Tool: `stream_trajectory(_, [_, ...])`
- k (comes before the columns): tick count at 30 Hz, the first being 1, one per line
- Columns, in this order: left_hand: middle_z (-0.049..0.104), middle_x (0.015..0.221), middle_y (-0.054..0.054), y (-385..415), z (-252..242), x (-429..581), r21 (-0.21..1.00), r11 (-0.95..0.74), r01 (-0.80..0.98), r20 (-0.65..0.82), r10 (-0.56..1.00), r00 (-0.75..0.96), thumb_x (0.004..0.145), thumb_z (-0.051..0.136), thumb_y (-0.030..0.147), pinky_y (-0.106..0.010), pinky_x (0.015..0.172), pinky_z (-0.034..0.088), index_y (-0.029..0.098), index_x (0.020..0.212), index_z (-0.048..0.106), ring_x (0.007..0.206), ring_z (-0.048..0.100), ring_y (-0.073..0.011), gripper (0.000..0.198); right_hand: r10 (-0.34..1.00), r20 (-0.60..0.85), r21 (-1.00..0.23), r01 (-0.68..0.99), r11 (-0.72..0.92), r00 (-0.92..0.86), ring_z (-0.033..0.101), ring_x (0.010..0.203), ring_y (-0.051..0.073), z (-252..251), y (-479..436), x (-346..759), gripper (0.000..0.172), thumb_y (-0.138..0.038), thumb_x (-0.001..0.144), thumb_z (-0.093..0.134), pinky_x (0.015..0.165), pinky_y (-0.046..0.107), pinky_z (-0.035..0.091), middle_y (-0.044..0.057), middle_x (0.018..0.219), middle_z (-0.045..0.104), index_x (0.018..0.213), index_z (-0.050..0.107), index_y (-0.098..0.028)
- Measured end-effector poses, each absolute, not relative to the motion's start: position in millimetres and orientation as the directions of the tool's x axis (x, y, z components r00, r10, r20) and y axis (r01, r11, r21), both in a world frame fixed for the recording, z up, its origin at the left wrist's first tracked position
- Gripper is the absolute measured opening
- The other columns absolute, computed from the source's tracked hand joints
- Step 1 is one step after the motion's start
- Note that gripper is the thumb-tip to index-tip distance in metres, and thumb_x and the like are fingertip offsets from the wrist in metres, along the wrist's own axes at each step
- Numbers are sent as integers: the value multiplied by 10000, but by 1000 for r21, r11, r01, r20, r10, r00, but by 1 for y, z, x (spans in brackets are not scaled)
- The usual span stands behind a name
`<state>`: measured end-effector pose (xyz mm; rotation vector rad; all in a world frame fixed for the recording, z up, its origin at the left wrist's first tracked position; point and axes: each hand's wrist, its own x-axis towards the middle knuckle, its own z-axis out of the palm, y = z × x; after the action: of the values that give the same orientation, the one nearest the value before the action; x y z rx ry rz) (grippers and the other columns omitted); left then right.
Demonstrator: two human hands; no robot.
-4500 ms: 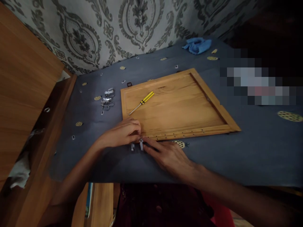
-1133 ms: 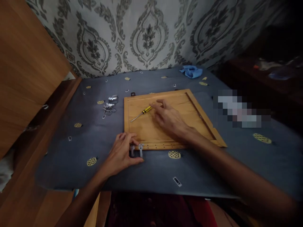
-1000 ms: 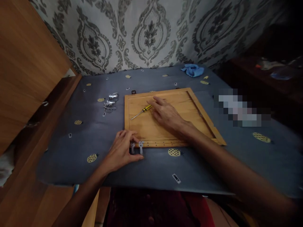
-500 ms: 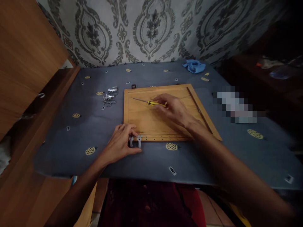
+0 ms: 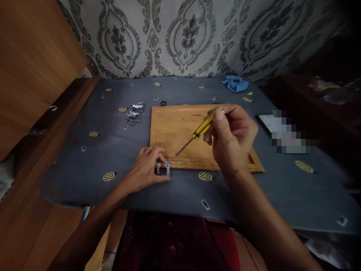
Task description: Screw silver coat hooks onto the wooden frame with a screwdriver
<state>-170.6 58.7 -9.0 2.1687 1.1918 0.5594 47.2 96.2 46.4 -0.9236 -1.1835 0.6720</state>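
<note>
Base: a broad, dull grey-blue, cloth-covered table (image 5: 169, 199), its near-left corner rounded
Print: scattered dark-spotted yellow pineapples (image 5: 205, 176) and small pale-edged dark labels (image 5: 205, 204)
Centre: a rectangular honey-brown wooden panel with a raised frame (image 5: 177, 130), lying flat, a line of small dark holes along its near side
Left of centre: a loose cluster of shiny silver metal fittings (image 5: 134, 113), near the panel but not touching it
Far right: a crumpled bright-blue cloth (image 5: 236, 83), close to the back edge
Right: a flat, dark-edged device with a pale screen (image 5: 282, 133), partly blurred, apart from the panel

1 crumpled blue cloth (image 5: 236, 84), patterned backdrop (image 5: 189, 35), wooden panel (image 5: 36, 67) at left
</note>
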Motion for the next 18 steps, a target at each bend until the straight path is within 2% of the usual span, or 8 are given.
stream_trajectory(4, [709,1080,-32,58,-7,-170,665,-425,614,76,857,510,677,878,263,-487,1040,395,242,1186,444,1151,614,-307,669,843,499,-865,51,499,202,492,387,80,36,84,38,358,-587,900,661,322,212,387,-55,669,598,879,516,-260])
stream_trajectory(9, [719,1068,-25,58,-7,-171,663,-441,605,87,848,523,684,878,248,-480,1036,388,240,1185,431,1135,623,-299,671,852,509,-860,117,497,123,534,406,90,29,79,37,327,-573,935,622,354,219,414,-70,628,547,916,502,-269])
stream_trajectory(18, [718,1073,-32,58,-9,-170,673,-428,603,78,852,517,673,898,279,-485,1034,398,247,1202,436,1151,625,-310,702,874,484,-874,55,482,41,559,430,83,22,76,35,302,-534,950,622,384,215,458,-60,693,571,935,507,-255])
